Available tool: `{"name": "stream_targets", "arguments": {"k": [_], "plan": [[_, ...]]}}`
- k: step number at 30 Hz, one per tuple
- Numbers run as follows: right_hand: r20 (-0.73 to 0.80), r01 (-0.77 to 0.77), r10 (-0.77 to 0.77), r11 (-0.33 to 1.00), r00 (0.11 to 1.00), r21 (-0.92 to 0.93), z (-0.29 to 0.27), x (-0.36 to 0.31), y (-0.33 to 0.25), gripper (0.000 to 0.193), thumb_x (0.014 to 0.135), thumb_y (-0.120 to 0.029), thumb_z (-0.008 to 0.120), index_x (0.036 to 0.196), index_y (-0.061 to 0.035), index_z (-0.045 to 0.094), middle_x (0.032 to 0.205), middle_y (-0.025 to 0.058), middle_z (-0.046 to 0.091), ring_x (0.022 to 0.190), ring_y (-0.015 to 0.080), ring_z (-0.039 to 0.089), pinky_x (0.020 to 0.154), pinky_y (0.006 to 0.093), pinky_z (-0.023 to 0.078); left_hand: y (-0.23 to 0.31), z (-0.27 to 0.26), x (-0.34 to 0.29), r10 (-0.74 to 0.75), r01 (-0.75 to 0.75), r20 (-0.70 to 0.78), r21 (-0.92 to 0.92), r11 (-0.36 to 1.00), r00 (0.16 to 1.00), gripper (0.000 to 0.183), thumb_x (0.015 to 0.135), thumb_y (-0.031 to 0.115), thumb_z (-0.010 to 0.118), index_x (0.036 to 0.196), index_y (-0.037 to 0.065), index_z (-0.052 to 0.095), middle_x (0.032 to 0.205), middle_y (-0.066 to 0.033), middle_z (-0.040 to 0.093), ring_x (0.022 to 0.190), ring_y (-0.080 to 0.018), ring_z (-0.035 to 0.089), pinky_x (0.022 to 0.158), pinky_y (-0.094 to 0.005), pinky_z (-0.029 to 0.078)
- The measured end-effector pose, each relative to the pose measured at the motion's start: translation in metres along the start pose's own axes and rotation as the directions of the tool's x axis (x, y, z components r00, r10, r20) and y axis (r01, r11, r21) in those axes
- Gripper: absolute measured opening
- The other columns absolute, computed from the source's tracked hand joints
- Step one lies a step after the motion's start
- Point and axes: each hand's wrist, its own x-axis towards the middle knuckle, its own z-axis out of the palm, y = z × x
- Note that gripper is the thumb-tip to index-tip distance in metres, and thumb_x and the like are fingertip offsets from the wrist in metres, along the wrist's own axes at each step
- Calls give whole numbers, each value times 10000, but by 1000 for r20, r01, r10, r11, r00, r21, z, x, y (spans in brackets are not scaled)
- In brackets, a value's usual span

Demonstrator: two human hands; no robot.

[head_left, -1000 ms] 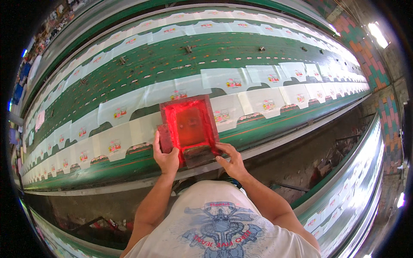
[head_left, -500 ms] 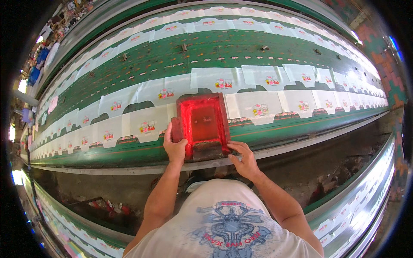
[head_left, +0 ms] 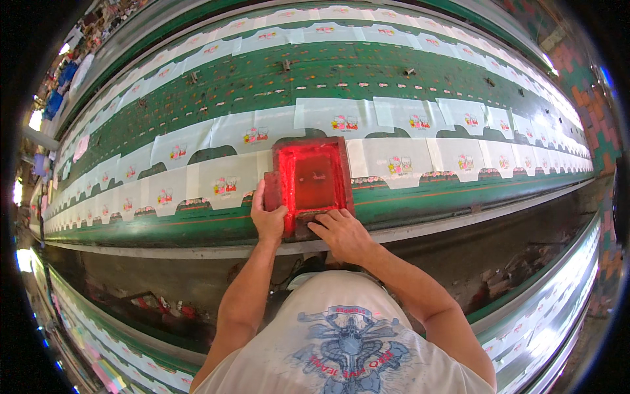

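A screen printing frame (head_left: 348, 172) with a red-stained inside lies flat over the near row of printed fabric pieces (head_left: 400, 161). At its left edge my left hand (head_left: 268, 222) is closed, with the thumb on top and the fingers along the outer side. A dark, flat squeegee (head_left: 303, 226) rests inside the near end of the frame. My right hand (head_left: 344, 235) reaches over that end, its fingers curled onto the squeegee; the palm hides part of it. Small pink and red cartoon prints mark the pale fabric pieces on both sides of the frame.
The long green printing table (head_left: 230, 75) carries several rows of pale pieces. Small metal stops (head_left: 287, 65) stick up along its middle. A metal rail (head_left: 420, 231) borders the near side, and another table (head_left: 545, 322) with printed pieces stands behind me at the lower right.
My right hand has moved left from the frame's near right corner onto the squeegee. My left hand still grips the frame's left edge. The view has shifted slightly.
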Motion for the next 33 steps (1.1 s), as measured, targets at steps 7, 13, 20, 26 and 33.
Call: {"name": "stream_targets", "arguments": {"k": [7,13,20,26,33], "plan": [[184,-67,75,997,980,-48,-12,30,7,486,868,-65,729,1353,-41,750,1265,129,777,1203,329,711,1063,475,554,5,3,-2,-18,18,-18,-11,1000,1000,925,764,-127,737,1656,-26,514,1580,-157,624,1441,-245,618,1226,-379,485],[335,-192,165,980,928,49,-35,78,48,449,855,-19,703,1298,-46,768,1250,189,800,1214,374,742,1074,507,578,-6,0,-2,-3,3,-4,-72,997,1000,902,790,-123,769,1651,-24,517,1571,-159,629,1421,-239,628,1207,-378,500],[24,-175,175,984,984,-15,-11,131,103,481,828,6,692,1294,-77,776,1230,174,807,1194,394,744,1059,527,581,-16,-10,4,-35,50,70,-217,975,997,739,969,-95,737,1662,-26,492,1608,-169,600,1433,-230,614,1227,-382,482],[-13,-152,152,976,988,-156,10,117,85,469,870,-56,715,1334,-103,764,1255,120,770,1167,339,713,1058,489,535,-7,-14,4,-101,127,120,-238,963,988,716,995,-104,718,1665,-37,476,1634,-182,586,1489,-247,574,1276,-390,436],[-14,-103,102,987,995,-126,18,61,26,538,818,-45,737,1355,-72,766,1281,138,751,1147,334,691,994,479,537,-3,-14,5,-83,104,107,-203,974,991,717,982,-115,732,1652,-31,491,1591,-161,607,1418,-226,618,1208,-382,504]]}}
